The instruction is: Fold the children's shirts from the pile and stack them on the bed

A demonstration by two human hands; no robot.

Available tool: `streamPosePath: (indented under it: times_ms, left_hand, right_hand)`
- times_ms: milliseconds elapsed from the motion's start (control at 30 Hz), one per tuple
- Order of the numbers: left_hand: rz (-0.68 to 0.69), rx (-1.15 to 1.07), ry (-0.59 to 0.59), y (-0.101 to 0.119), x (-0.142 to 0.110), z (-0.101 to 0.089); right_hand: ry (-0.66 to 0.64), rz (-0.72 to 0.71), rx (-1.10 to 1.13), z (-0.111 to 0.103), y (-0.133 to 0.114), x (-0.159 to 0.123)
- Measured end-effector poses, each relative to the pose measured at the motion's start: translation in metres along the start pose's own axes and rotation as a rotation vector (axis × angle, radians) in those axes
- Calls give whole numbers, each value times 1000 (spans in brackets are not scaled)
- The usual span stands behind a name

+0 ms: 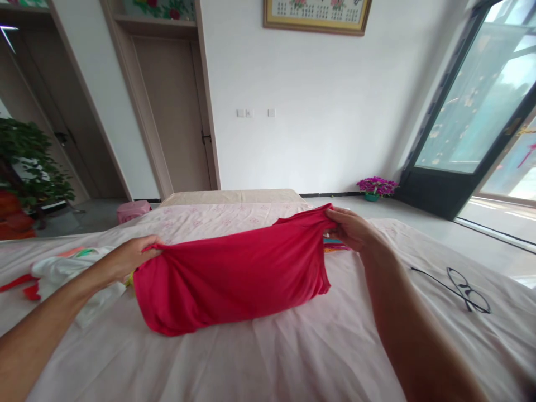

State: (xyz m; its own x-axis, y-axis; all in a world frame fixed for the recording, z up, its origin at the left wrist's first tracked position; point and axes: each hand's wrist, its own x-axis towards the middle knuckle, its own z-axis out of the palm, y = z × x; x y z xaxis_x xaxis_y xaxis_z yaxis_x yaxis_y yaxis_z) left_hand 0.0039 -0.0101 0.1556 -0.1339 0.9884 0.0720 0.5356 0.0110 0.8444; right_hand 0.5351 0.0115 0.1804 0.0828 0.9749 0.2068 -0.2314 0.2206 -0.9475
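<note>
A red piece of clothing, folded lengthwise, stretches between my two hands above the bed sheet. My left hand pinches its upper left corner. At the upper right corner, my right hand grips the cloth between thumb and fingers. The garment's lower edge hangs down and sags with soft creases; I cannot tell whether it touches the sheet. Behind my left forearm lies a loose heap of white cloth with red, orange and green bits. Partly hidden behind the red garment and my right hand are colourful folded items.
A pale patterned sheet covers the wide surface before me. Black-framed glasses rest on it at the right. Beyond its edge stand a pink stool and a pot of purple flowers. A leafy plant is at the far left.
</note>
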Motion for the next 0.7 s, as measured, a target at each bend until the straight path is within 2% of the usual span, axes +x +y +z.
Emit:
streamPosePath:
  times_ms: [33,67,133,200,300,367,400,500,567,600,700]
  left_hand:
    - [74,166,35,9,13,1]
    - [134,291,142,18,26,-1]
    - [207,439,424,38,47,-8]
    - [294,448,603,55,59,-17]
    - [434,421,690,56,62,-20]
    - [544,449,635,33,58,-9]
    - [602,474,563,15,54,0]
    - [705,554,251,-52,39,35]
    - [664,601,-2,-92,27,56]
    - [613,605,-79,-107,23,63]
    - [454,576,-114,-125,19,71]
  right_hand:
    - [-70,64,11,11,3,18]
    - [-96,68,46,22,4,35]
    - [-85,-48,125,40,0,65]
    - [-90,-179,176,48,-10,84]
    - [-136,-282,193,42,-15,88]
    - [-145,-263,165,28,2,78]
    - [-138,-223,133,20,16,69]
    - [-63,-33,-35,-11,75,36]
    - [-52,63,-238,-33,113,12]
    - [-111,77,-385,-44,127,2]
    - [-242,4,-776,-66,147,-16]
